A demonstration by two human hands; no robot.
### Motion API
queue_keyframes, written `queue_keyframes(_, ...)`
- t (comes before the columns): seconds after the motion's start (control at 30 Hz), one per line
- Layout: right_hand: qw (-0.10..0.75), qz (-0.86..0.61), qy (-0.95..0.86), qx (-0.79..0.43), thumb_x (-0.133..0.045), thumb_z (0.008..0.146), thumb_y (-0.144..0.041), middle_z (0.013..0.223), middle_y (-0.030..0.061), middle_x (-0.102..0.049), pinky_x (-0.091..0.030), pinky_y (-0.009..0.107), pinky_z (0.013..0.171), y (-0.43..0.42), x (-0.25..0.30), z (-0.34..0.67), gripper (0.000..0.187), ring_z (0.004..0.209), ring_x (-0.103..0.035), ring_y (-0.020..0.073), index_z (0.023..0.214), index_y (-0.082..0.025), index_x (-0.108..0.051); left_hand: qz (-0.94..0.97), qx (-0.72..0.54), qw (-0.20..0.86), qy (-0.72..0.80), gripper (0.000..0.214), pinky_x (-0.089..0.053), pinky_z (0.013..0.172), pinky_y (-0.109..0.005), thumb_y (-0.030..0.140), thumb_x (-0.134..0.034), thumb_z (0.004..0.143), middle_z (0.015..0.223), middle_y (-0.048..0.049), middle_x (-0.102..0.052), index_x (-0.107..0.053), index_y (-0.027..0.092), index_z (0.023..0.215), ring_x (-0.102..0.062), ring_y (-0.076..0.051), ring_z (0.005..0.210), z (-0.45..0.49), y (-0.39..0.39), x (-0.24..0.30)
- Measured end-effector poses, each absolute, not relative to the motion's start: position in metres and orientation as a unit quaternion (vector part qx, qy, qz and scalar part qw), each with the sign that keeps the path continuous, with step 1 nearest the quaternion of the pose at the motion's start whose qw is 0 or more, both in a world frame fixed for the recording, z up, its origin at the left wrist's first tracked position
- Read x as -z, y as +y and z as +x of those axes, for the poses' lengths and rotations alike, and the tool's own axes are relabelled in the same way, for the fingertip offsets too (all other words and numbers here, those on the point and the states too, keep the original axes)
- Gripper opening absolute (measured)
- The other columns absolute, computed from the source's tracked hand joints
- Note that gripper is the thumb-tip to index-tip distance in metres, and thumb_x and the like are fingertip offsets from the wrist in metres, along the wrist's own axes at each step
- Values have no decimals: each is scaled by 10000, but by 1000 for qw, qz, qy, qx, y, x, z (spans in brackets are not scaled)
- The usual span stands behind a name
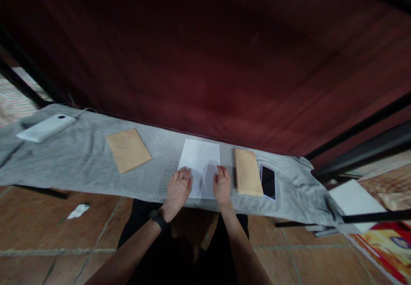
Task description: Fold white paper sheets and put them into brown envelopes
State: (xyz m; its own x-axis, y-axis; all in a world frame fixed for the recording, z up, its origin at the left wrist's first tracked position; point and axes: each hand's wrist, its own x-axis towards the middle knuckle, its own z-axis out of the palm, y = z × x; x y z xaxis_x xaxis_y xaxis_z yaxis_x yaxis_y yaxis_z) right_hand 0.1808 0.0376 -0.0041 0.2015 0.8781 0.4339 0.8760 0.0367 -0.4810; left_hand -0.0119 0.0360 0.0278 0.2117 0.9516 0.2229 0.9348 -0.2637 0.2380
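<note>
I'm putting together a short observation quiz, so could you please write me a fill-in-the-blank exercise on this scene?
1. The black watch is worn on the ____ wrist.
2. The sheet of paper at the left hand and right hand is coloured ____.
3. The smartphone lies on the ____ side of the brown envelopes.
4. The cloth under these things is coloured ____.

Missing words: left; white; right; grey.

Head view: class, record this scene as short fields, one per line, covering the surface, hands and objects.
Surface: grey cloth
Centre: white paper, lying flat
Left hand: at paper's left edge
Left wrist: dark wristband
Right hand: at paper's right edge
Left of paper: brown envelope, then white device with cord
Right of paper: brown stack, then dark-screened phone
</note>
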Motion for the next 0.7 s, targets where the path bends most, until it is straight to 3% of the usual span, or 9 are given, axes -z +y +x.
queue_keyframes(0.1,311,-650,-693,-1,-416,958,-143,1488,161,-507,-409,493,1110,32,6,158,487,1381,-455,281,1435,-165,-514,817,-193,29,543,467,-359,1145,-460,298,-346,1012,1528,-135,-481,-528,128,1406,-400,-289,1431,8,55,-23)
queue_keyframes(0.23,241,-638,-732,-12,-515,881,-96,1521,205,-465,-295,557,1177,27,17,140,582,1442,-388,339,1462,-100,-494,858,-178,61,479,515,-293,1202,-446,356,-336,1025,1571,-135,-426,-483,103,1448,-316,-261,1489,44,90,-13)
queue_keyframes(0.33,238,-640,-730,6,-537,898,-147,1485,228,-499,-312,563,1167,28,24,137,569,1443,-390,346,1459,-69,-491,874,-155,77,454,565,-262,1218,-453,441,-335,1024,1590,-121,-400,-453,128,1479,-316,-255,1492,62,118,-4)
queue_keyframes(0.43,247,-660,-709,26,-471,979,-229,1469,194,-532,-327,524,1171,30,25,137,504,1434,-415,301,1463,-87,-488,875,-136,76,458,610,-239,1226,-457,504,-294,1023,1589,-118,-401,-449,143,1489,-319,-258,1492,64,145,4)
queue_keyframes(0.7,227,-674,-700,60,-416,1025,-273,1548,153,-445,-325,486,1189,30,16,132,506,1439,-410,277,1506,-120,-432,841,-141,5,522,646,-198,1243,-428,450,-243,1023,1594,-156,-369,-396,61,1515,-284,-259,1508,22,207,14)
